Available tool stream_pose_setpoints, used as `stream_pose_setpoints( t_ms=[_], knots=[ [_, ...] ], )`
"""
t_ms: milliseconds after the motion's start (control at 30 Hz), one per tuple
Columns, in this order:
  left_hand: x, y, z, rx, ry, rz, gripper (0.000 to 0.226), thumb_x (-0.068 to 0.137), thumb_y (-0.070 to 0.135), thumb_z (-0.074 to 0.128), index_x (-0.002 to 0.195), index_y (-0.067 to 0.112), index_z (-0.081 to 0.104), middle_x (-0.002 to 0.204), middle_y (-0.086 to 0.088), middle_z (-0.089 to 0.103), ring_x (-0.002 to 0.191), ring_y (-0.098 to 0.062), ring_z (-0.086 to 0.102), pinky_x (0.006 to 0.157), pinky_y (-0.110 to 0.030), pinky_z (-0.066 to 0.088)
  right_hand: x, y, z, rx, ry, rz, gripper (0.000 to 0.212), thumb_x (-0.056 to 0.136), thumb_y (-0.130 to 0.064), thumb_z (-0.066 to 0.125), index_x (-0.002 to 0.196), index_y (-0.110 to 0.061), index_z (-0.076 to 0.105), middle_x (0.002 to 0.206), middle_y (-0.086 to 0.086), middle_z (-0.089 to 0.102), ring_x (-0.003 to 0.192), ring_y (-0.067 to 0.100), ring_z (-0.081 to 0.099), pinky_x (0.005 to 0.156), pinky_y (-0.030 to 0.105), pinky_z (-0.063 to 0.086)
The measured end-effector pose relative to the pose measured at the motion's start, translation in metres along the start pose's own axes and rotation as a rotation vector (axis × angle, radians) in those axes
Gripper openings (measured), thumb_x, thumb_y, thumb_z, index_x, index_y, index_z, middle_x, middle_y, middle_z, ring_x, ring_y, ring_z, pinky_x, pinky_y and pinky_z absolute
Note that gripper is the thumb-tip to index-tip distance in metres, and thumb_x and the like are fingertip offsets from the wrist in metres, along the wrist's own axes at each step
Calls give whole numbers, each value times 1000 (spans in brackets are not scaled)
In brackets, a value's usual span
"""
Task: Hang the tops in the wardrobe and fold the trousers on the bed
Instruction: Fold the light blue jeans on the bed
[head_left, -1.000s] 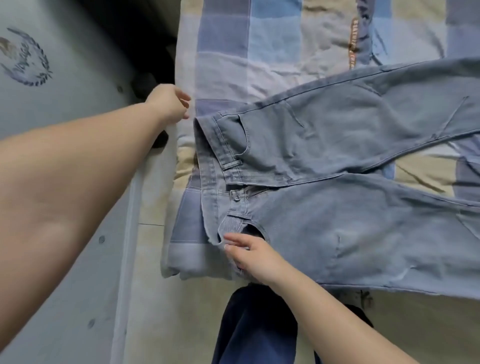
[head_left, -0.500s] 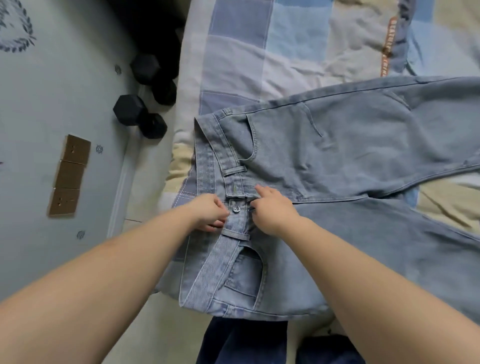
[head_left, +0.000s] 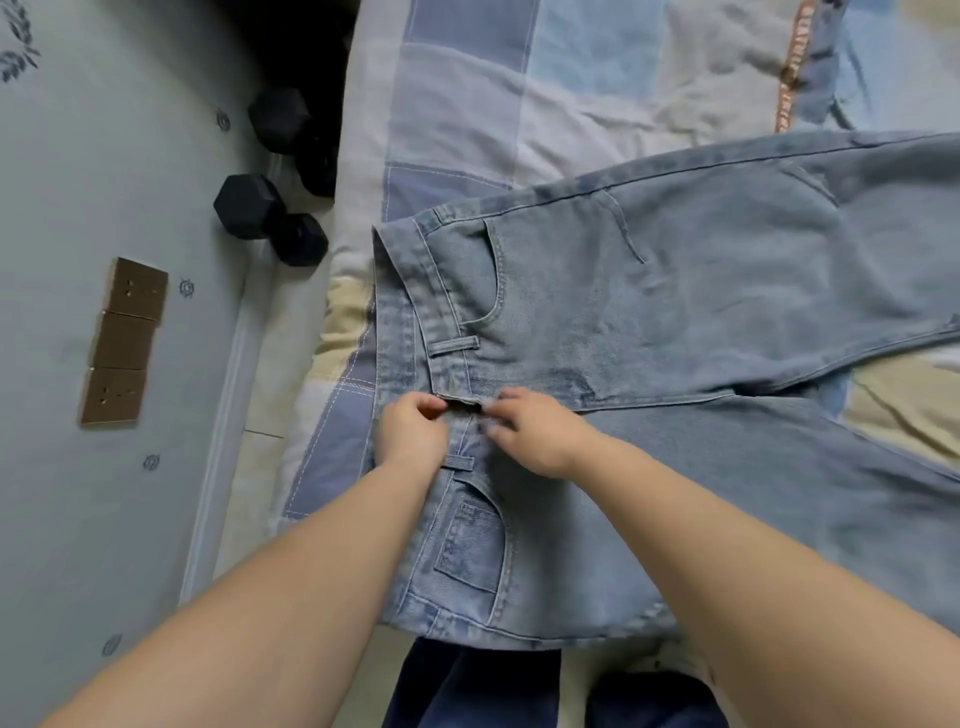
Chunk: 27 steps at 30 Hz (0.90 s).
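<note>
**Jeans flat on bed, both hands at the waistband**

Head view: Light-blue jeans (head_left: 649, 338) lie spread on the checked bed cover (head_left: 493, 78), waistband toward the bed's left edge, legs running off to the right. The left hand (head_left: 410, 431) pinches the waistband fabric at the fly opening. The right hand (head_left: 535, 436) grips the opposite flap, fingers curled on the denim. Two black dumbbells (head_left: 270, 218) sit on the floor beside the bed. Brown wall sockets (head_left: 122, 343) are mounted nearby.
</note>
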<state>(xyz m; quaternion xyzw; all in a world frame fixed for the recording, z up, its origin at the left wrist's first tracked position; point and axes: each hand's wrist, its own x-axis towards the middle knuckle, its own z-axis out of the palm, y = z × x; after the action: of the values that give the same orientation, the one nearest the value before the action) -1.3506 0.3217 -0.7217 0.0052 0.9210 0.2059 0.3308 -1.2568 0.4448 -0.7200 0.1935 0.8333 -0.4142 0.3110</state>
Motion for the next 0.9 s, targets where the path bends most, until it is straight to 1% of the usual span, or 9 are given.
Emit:
stream_pose_setpoints(
  t_ms=[67,133,233,367,433,500,600,800,900],
  knots=[
    [-2,1,-7,22,69,54,22,82,5,60,79,26,57,103,-4,63,89,-21,59,77,-29,46,-9,9,-14,106,117,31,41,98,-29,45,138,-18,48,151,7,36,139,22,30,112,28,20],
    [-9,2,-12,58,88,118,20,83,6,58,80,26,56,99,-2,59,84,-18,56,73,-26,40,-25,20,-24,201,237,58,38,97,-28,48,134,-19,52,146,4,44,134,19,38,106,24,25],
    [-33,15,0,89,-18,163,21,82,6,61,76,25,57,82,-1,63,77,-19,57,69,-27,42,-62,44,-34,499,374,156,32,96,-31,51,126,-22,60,125,-2,59,113,13,54,88,20,36],
    [-82,57,57,47,-169,244,14,83,2,64,80,15,61,78,-2,61,72,-17,53,67,-23,39,-127,101,-39,838,573,260,24,96,-31,52,115,-21,64,101,-15,62,88,-5,54,66,0,36],
    [-108,82,91,27,-222,288,9,83,3,64,83,12,63,79,-2,61,72,-15,53,66,-20,37,-160,134,-42,848,610,292,22,96,-30,53,113,-22,65,100,-14,62,88,-3,54,68,4,37],
    [-138,107,129,24,-272,315,6,83,5,66,86,10,66,79,-1,61,72,-14,53,64,-17,36,-193,170,-45,894,625,332,21,96,-29,52,112,-22,65,103,-10,63,97,4,56,77,16,37],
    [-196,139,197,27,-364,298,9,83,9,67,85,17,63,81,1,62,75,-13,54,68,-20,40,-252,239,-54,989,643,394,22,96,-28,52,112,-21,64,105,-4,65,100,11,58,79,24,40],
    [-320,185,356,51,-499,248,8,84,11,69,91,12,64,81,-1,62,77,-15,54,67,-22,38,-403,402,-46,968,673,502,12,97,-25,51,103,-26,60,87,-15,59,71,-5,50,58,5,37],
    [-376,213,433,91,-597,244,8,85,14,68,91,14,63,83,0,63,77,-14,55,65,-23,41,-474,489,-33,951,676,595,19,97,-23,50,111,-21,63,93,-10,62,75,-2,52,58,7,39]
  ],
)
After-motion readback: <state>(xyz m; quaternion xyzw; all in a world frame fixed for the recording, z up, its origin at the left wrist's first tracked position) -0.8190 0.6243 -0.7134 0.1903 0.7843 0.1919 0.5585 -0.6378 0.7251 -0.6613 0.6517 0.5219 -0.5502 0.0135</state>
